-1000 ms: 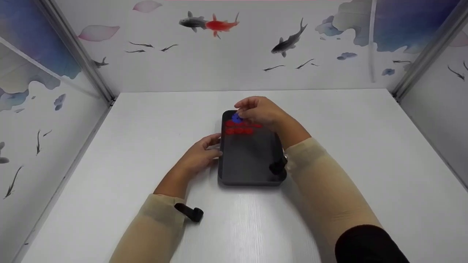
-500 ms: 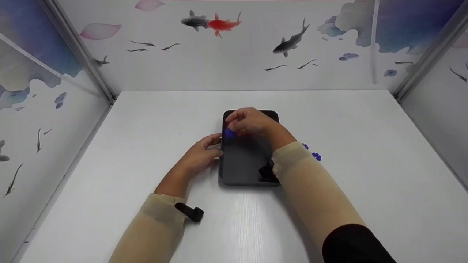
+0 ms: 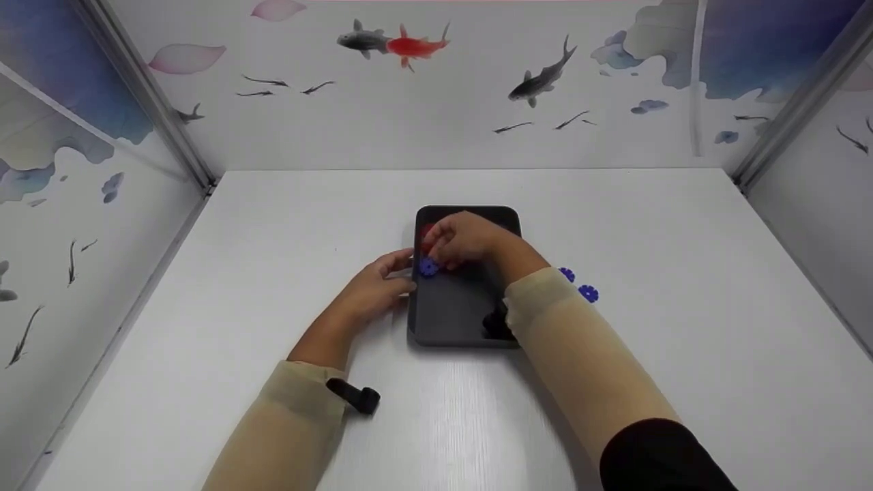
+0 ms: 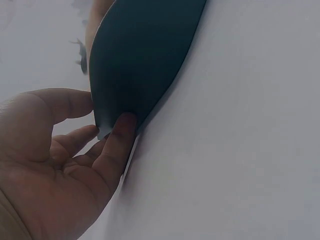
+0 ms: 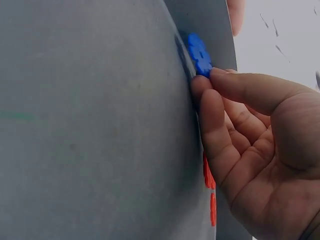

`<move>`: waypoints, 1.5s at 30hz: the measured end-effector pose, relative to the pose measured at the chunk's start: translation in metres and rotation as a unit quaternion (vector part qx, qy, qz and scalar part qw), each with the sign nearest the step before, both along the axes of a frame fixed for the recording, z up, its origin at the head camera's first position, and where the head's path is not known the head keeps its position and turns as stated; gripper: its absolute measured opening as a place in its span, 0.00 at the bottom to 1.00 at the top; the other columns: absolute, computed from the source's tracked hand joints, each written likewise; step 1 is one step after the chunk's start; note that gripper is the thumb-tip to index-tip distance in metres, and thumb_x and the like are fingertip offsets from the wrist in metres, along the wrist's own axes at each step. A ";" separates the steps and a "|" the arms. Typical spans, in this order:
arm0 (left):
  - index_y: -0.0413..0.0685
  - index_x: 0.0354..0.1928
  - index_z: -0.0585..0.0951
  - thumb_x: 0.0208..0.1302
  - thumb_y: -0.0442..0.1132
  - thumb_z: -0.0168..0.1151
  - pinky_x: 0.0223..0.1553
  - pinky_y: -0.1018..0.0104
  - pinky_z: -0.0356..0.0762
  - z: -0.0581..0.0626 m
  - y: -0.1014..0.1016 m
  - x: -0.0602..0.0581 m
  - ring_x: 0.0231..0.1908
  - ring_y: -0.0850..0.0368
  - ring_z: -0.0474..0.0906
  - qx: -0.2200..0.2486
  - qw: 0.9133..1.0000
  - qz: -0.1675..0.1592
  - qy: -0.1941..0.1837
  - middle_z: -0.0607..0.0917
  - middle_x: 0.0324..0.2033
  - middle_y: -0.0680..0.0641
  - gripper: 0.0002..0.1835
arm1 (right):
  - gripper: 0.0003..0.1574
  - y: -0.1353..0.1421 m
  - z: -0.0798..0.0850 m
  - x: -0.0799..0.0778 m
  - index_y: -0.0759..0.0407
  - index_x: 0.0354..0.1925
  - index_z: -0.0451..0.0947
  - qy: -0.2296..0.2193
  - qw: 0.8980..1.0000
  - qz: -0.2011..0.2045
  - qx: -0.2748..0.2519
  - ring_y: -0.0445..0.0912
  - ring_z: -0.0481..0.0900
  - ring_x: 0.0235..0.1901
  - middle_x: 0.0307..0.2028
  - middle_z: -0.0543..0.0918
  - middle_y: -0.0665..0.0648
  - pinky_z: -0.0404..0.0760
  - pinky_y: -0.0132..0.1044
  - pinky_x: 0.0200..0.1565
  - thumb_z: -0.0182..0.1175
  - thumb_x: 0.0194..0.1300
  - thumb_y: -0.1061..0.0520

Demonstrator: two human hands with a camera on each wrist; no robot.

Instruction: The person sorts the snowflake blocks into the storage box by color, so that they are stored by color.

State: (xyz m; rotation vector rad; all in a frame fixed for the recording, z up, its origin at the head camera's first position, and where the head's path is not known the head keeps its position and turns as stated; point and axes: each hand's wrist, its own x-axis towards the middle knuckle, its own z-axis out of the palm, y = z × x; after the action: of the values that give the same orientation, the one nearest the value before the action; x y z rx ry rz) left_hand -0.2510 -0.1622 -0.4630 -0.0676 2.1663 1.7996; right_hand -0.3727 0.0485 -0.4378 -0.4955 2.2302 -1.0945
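My right hand (image 3: 474,239) reaches into a dark grey rectangular tray (image 3: 447,307) and pinches a blue flower-shaped plastic disc (image 3: 428,267) between thumb and fingertips. In the right wrist view the blue disc (image 5: 200,55) stands on edge close to the tray's wall. Red discs (image 5: 208,172) lie on the tray floor beside those fingers; my hand covers most of them in the head view. At the tray's left side, my left hand (image 3: 375,286) touches the outer wall with relaxed fingers, as the left wrist view also shows.
Two blue flower-shaped discs, one farther back (image 3: 567,274) and one nearer (image 3: 588,293), lie on the white table (image 3: 273,239) right of the tray, by my right sleeve. Printed panels (image 3: 470,123) with fish enclose the table.
My right hand has carried the blue disc from the tray's far end toward me, past the red rows. Blue discs on the table have come into view beside the sleeve. The left hand stays put.
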 end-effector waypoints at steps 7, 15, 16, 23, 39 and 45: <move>0.59 0.81 0.68 0.71 0.35 0.64 0.74 0.49 0.76 -0.001 -0.001 0.000 0.74 0.52 0.74 0.000 1.000 -0.001 0.002 0.74 0.77 0.51 0.38 | 0.14 -0.002 0.001 0.001 0.52 0.54 0.85 0.003 1.000 -0.003 0.016 0.49 0.90 0.42 0.45 0.92 0.56 0.91 0.39 0.44 0.69 0.71 0.61; 0.58 0.81 0.68 0.71 0.35 0.63 0.73 0.50 0.77 -0.001 0.000 0.000 0.74 0.52 0.74 0.001 1.000 0.000 0.007 0.74 0.76 0.50 0.37 | 0.12 -0.002 0.010 0.005 0.54 0.53 0.86 0.025 1.000 -0.007 -0.003 0.48 0.90 0.40 0.43 0.92 0.57 0.91 0.39 0.42 0.68 0.72 0.59; 0.57 0.81 0.68 0.71 0.35 0.63 0.73 0.49 0.77 -0.001 0.000 0.000 0.74 0.52 0.74 0.002 1.000 -0.001 0.008 0.74 0.76 0.50 0.37 | 0.13 -0.001 0.013 0.005 0.54 0.54 0.86 0.027 1.000 -0.006 -0.014 0.49 0.90 0.40 0.43 0.92 0.57 0.90 0.39 0.42 0.68 0.73 0.59; 0.56 0.81 0.67 0.71 0.34 0.63 0.72 0.50 0.77 -0.001 -0.001 0.000 0.73 0.51 0.74 0.019 1.000 -0.001 0.008 0.73 0.77 0.49 0.37 | 0.22 0.011 0.047 0.017 0.57 0.62 0.83 0.053 0.993 -0.011 -0.102 0.60 0.91 0.47 0.47 0.93 0.57 0.89 0.39 0.39 0.70 0.73 0.56; 0.57 0.81 0.68 0.71 0.33 0.63 0.74 0.48 0.76 0.000 0.001 0.002 0.75 0.50 0.73 0.016 1.000 0.006 -0.004 0.72 0.78 0.50 0.38 | 0.24 0.125 0.050 0.049 0.53 0.62 0.83 0.085 0.989 -0.065 -0.100 0.55 0.89 0.49 0.50 0.87 0.62 0.91 0.43 0.53 0.71 0.72 0.51; 0.56 0.81 0.67 0.71 0.33 0.63 0.72 0.49 0.78 0.001 0.002 0.002 0.74 0.50 0.73 0.016 1.000 0.007 0.000 0.72 0.77 0.50 0.38 | 0.26 0.169 0.043 0.047 0.57 0.64 0.80 0.069 0.990 -0.079 -0.096 0.51 0.89 0.50 0.48 0.87 0.56 0.90 0.37 0.52 0.70 0.73 0.52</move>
State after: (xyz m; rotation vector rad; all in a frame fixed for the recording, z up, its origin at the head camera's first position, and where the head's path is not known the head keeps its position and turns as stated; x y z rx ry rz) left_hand -0.2490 -0.1600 -0.4616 -0.0761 2.1416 1.8405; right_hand -0.3253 0.2178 -0.3949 -0.4947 2.3279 -1.4051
